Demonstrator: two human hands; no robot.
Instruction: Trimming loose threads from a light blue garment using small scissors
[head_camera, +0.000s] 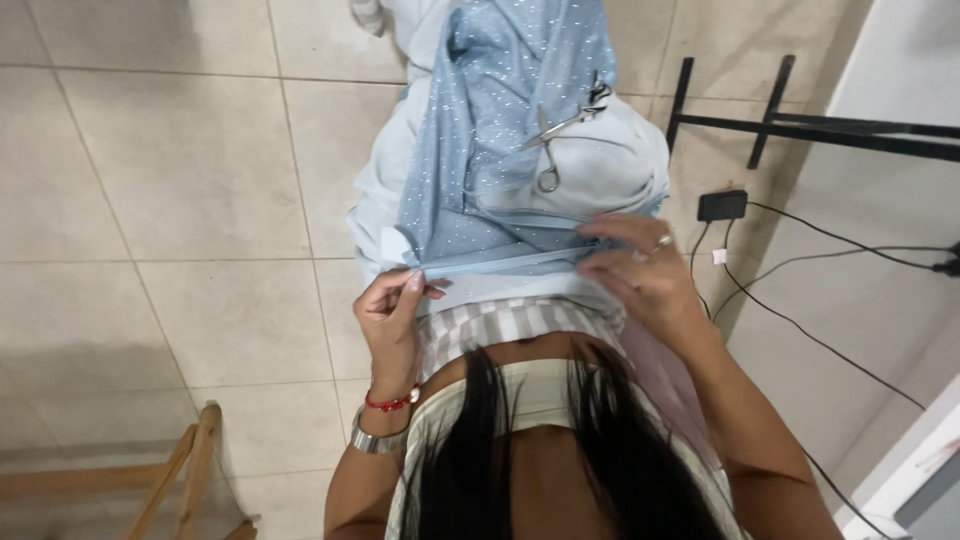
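Left hand (392, 305), centre of the frame: thumb and fingertips pinched on the near folded edge of the pale blue fabric flecked with white (505, 130). Right hand (640, 268), right of centre: fingers curled over and gripping the same edge further along, so that the fold runs taut between both grips. Fabric draped over the lap, extending toward the top centre of the frame. Small metal scissors (560, 135) lying on the fabric, above and just left of the right hand, touched by neither hand.

For a clean fold: equal tension at both pinch points, edge held straight, layers aligned before pressing. Scissors likely to slide if the cloth is lifted; worth watching.

Striped grey-and-white cloth (500, 325) directly below the held edge. Beige tiled floor (180, 180) across the left half. Wooden chair frame (190, 470) at lower left. Black metal stand (780, 115) at upper right, with a black power adapter (722, 205) and black cables (820, 340) trailing across the floor at right.
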